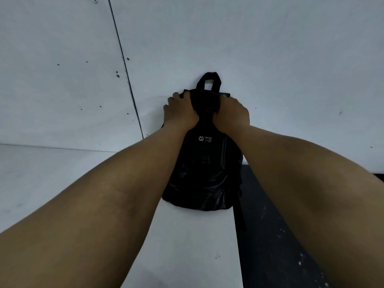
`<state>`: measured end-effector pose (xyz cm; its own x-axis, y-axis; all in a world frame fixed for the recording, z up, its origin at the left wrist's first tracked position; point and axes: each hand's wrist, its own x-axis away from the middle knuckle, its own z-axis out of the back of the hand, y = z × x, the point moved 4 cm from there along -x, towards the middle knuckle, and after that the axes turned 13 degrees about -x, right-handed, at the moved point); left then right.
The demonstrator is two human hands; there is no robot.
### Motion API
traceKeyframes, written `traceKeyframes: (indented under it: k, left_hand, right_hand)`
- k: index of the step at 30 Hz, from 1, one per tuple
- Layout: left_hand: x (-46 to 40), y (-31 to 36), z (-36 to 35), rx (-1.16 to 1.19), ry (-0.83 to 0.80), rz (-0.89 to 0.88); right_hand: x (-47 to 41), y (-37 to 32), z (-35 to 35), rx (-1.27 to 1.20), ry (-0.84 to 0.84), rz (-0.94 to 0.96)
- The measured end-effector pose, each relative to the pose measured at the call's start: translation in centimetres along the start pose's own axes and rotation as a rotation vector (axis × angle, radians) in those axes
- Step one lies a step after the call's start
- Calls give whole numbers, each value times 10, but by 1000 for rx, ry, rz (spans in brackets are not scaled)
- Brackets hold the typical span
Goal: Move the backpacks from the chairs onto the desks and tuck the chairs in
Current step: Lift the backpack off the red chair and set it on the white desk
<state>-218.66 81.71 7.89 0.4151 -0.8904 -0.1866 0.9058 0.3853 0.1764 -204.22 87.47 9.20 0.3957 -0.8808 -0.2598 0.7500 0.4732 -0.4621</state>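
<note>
A black backpack (204, 173) with a small white logo stands upright on the white desk (187, 246), its back against the white wall and its carry loop sticking up. My left hand (179, 113) grips the top left corner of the bag. My right hand (231, 113) grips the top right corner. Both arms reach forward over the desk. No chair is in view.
The white wall (249, 48) rises right behind the bag, with a dark panel seam (124, 65) running down on the left. A dark speckled floor strip (270, 235) shows past the desk's right edge. White desk surface extends to the left.
</note>
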Motion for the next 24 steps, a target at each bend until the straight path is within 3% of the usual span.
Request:
traceKeyframes:
  k: [7,15,24]
  left_hand:
    - [23,-5,16,-19,5,7]
    - [60,-11,6,-31,-256,-139]
    - [145,-25,-32,6,-386,-230]
  right_hand:
    - [25,-19,6,25,-76,7]
    - [68,-31,-2,83,-288,-70]
    - [154,-30,-42,103,-479,-181]
